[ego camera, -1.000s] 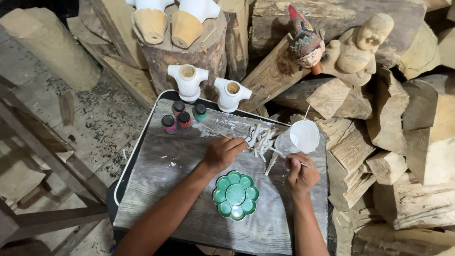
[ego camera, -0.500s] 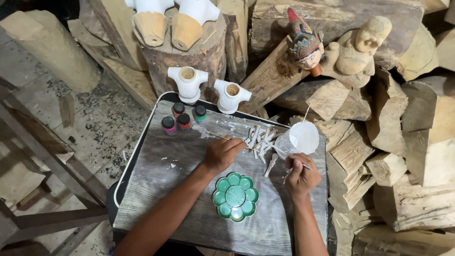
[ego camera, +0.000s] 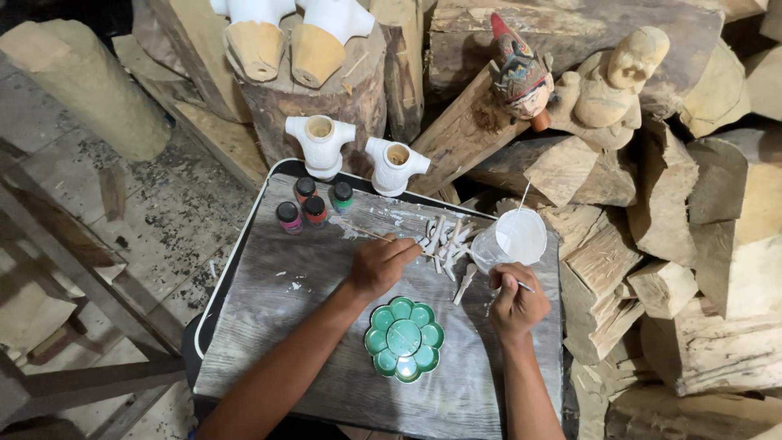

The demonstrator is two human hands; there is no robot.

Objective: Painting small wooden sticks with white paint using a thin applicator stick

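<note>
Head view, one cam only.

1. Left hand (ego camera: 381, 265): on the worktop (ego camera: 269, 326), fingers curled narrow round a thin stick (ego camera: 371, 235) that runs up-left toward the paint jars. Grip: holding the stick. Fingertips touch the near edge of the heap of white-painted sticks (ego camera: 444, 240).

2. Right hand (ego camera: 515, 300): pinch grip on a thin brush (ego camera: 521, 285); only a short bit of handle shows past my fingers, bristle end hidden. Just below the cup.

3. Clear plastic cup w/ white paint (ego camera: 513, 238): tipped toward me, mouth showing, at the right part of the worktop, touching or just beside my right hand. A thin stick stands up behind it.

4. Green flower-shaped palette (ego camera: 404, 338): between my forearms, near edge. Wells look dry.

5. Four small paint jars (ego camera: 314, 204): lids on, clustered far-left on the worktop.

6. Two white-primed carved torsos (ego camera: 358, 155): at the far rim; two more on the stump (ego camera: 326, 90) behind.

7. Painted puppet head (ego camera: 521, 73) and unpainted seated carving (ego camera: 611, 81): on the log pile, well apart from my hands.

Risks, my guess:
- cup is tilted and close to my right hand; a nudge could spill paint over the worktop and sticks.
- left hand sits against the heap; wet paint may smear, or sticks may roll off.
- stick's far end points toward the jars; a sweep could knock one.
</note>
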